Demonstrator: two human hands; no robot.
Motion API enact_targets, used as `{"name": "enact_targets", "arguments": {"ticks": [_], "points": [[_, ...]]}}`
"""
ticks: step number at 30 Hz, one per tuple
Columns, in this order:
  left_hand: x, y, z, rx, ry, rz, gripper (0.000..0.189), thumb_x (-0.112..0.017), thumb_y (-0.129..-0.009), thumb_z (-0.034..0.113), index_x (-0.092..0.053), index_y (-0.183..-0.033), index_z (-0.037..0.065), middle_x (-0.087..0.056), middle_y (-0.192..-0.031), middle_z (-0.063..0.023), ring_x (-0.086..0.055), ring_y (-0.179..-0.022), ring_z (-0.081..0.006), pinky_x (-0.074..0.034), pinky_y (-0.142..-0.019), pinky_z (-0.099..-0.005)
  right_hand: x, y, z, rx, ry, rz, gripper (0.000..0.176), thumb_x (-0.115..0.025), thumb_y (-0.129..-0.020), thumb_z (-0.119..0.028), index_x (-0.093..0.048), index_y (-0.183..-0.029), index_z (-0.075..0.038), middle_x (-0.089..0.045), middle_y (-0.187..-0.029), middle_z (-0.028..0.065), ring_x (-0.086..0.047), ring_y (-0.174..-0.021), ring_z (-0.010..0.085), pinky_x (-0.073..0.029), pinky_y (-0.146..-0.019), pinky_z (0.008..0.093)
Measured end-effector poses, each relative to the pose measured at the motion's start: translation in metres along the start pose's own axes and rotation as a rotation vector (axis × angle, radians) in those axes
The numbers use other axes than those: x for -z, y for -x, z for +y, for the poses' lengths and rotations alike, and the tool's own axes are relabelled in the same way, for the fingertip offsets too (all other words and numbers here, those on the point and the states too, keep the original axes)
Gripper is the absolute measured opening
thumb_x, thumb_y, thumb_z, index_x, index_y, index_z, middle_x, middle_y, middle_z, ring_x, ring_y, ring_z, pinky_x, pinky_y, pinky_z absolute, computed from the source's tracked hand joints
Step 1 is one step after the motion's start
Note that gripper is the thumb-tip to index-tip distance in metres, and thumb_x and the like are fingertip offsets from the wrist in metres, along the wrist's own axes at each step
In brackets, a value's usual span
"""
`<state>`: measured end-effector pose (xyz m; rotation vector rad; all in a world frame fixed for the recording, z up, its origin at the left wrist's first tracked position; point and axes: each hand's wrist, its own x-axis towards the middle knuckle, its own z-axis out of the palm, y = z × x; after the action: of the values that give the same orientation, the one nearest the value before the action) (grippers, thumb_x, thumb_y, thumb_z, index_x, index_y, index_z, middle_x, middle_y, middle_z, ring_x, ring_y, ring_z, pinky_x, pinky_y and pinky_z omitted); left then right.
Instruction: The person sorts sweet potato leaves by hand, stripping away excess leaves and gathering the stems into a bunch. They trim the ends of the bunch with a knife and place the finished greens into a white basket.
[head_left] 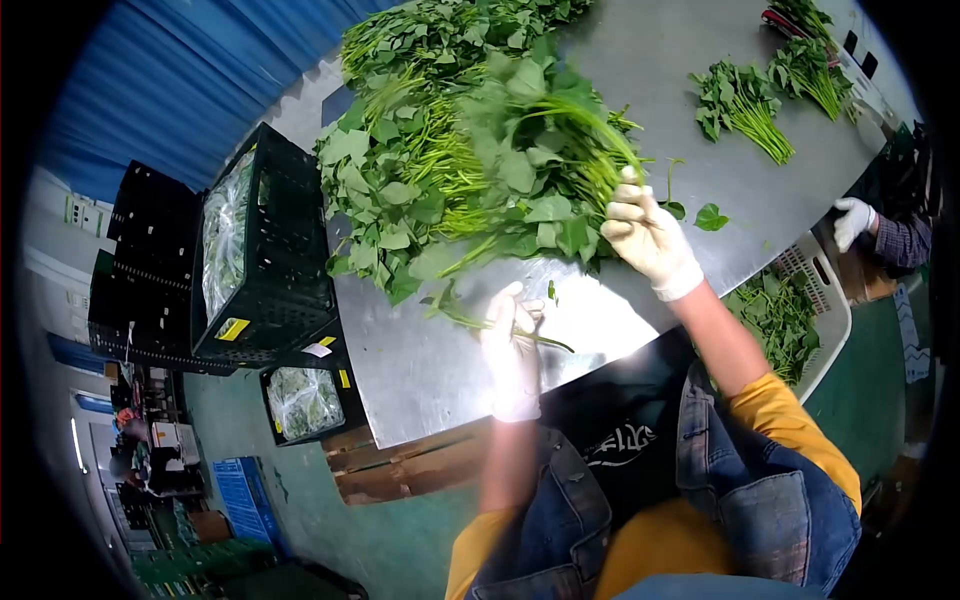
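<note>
My left hand (513, 345), in a white glove, is closed around a single leafy stem (545, 341) low over the metal table (400, 375). My right hand (645, 225), gloved too, grips the stem ends of a bunch of greens (590, 130); its leaves reach up and left and are partly blurred. Behind and left of the hands lies a big heap of leafy greens (400, 190). A loose leaf (711, 217) rests on the metal right of my right hand.
Tidy bunches (745, 108) lie at the table's far right. A white basket (835, 320) of greens stands below the right edge, near another person's gloved hand (854, 222). Dark crates (290, 260) with bagged greens stand left. A blue curtain (210, 80) hangs behind.
</note>
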<state>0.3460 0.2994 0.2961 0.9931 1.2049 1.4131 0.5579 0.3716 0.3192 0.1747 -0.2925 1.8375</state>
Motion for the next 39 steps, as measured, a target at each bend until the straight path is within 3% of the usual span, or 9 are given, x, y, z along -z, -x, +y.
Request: {"name": "enact_targets", "arguments": {"ticks": [2, 4, 6, 10, 17, 24, 28, 32, 39], "points": [[0.002, 0.005, -0.003, -0.129, -0.465, -0.008, 0.027, -0.047, -0.099, 0.016, -0.055, -0.116, -0.003, -0.057, -0.075, -0.0040, -0.059, -0.082, -0.0169, -0.046, -0.078, -0.0294, -0.028, 0.002, -0.001, -0.024, -0.065, -0.275, 0.020, -0.057, -0.093, -0.013, -0.058, -0.112, -0.010, -0.050, -0.077, -0.0037, -0.046, -0.065, 0.0075, -0.039, -0.067, 0.0243], [0.006, 0.000, -0.017, 0.169, 0.495, 0.012, 0.026, -0.048, -0.099, 0.017, -0.055, -0.115, -0.002, -0.062, -0.085, -0.0065, -0.059, -0.082, -0.0173, -0.045, -0.076, -0.0281, -0.022, 0.005, -0.001, 0.022, -0.039, -0.285, 0.022, -0.059, -0.088, -0.004, -0.058, -0.110, -0.007, -0.053, -0.077, -0.0023, -0.050, -0.064, 0.0085, -0.043, -0.068, 0.0260], [0.002, -0.001, -0.009, 0.172, 0.508, 0.046, 0.024, -0.049, -0.098, 0.015, -0.057, -0.114, -0.002, -0.064, -0.093, -0.0081, -0.057, -0.078, -0.0134, -0.044, -0.070, -0.0240, 0.010, 0.000, -0.004, 0.104, 1.365, -0.217, 0.021, -0.058, -0.084, 0.002, -0.061, -0.104, -0.004, -0.060, -0.081, 0.0009, -0.057, -0.070, 0.0099, -0.048, -0.069, 0.0269], [0.010, -0.010, -0.013, 0.166, 0.491, 0.099, 0.022, -0.049, -0.097, 0.011, -0.059, -0.113, -0.002, -0.065, -0.095, -0.0072, -0.051, -0.068, -0.0053, -0.040, -0.059, -0.0158, -0.006, 0.038, 0.035, -0.353, 1.097, 0.240, 0.015, -0.064, -0.079, 0.001, -0.066, -0.094, 0.004, -0.067, -0.086, 0.0054, -0.061, -0.077, 0.0105, -0.050, -0.071, 0.0251], [0.012, -0.013, -0.001, 0.280, 0.571, 0.120, 0.024, -0.049, -0.099, 0.014, -0.057, -0.114, -0.003, -0.067, -0.099, -0.0151, -0.052, -0.064, -0.0059, -0.043, -0.055, -0.0182, 0.034, 0.060, 0.062, 0.146, 1.935, -0.204, 0.013, -0.072, -0.075, -0.012, -0.068, -0.087, -0.009, -0.063, -0.070, 0.0078, -0.062, -0.061, 0.0251, -0.050, -0.057, 0.0307], [0.021, -0.017, -0.017, 0.176, 0.452, 0.041, 0.025, -0.057, -0.093, 0.005, -0.055, -0.116, -0.003, -0.065, -0.089, -0.0112, -0.049, -0.058, -0.0061, -0.039, -0.052, -0.0160, 0.019, 0.066, 0.071, 0.240, 1.861, -0.136, 0.037, -0.072, -0.075, -0.009, -0.065, -0.112, -0.010, -0.065, -0.080, 0.0118, -0.064, -0.070, 0.0252, -0.051, -0.065, 0.0309], [0.019, -0.013, -0.004, 0.174, 0.387, 0.045, 0.022, -0.059, -0.092, 0.005, -0.057, -0.113, -0.002, -0.065, -0.089, -0.0089, -0.048, -0.059, -0.0054, -0.037, -0.052, -0.0157, 0.004, 0.057, 0.059, -0.211, 1.624, 0.253, 0.042, -0.069, -0.082, -0.009, -0.058, -0.123, -0.005, -0.066, -0.081, 0.0056, -0.063, -0.076, 0.0116, -0.051, -0.072, 0.0275], [0.013, -0.010, -0.002, 0.173, 0.405, -0.009, 0.023, -0.059, -0.092, 0.005, -0.057, -0.113, -0.002, -0.065, -0.089, -0.0089, -0.048, -0.059, -0.0053, -0.036, -0.052, -0.0156, 0.010, 0.059, 0.052, -0.523, 1.431, 0.091, 0.022, -0.067, -0.084, -0.011, -0.069, -0.101, 0.003, -0.067, -0.088, 0.0037, -0.059, -0.078, 0.0085, -0.048, -0.076, 0.0234], [-0.007, -0.007, 0.025, 0.161, 0.454, 0.106, 0.017, -0.055, -0.096, 0.010, -0.052, -0.111, 0.002, -0.061, -0.087, -0.0054, -0.043, -0.056, -0.0046, -0.034, -0.050, -0.0167, 0.009, 0.093, 0.022, 0.019, 1.509, 0.211, 0.014, -0.064, -0.083, -0.005, -0.071, -0.094, 0.001, -0.066, -0.105, 0.0091, -0.060, -0.098, 0.0194, -0.047, -0.085, 0.0302]]}}
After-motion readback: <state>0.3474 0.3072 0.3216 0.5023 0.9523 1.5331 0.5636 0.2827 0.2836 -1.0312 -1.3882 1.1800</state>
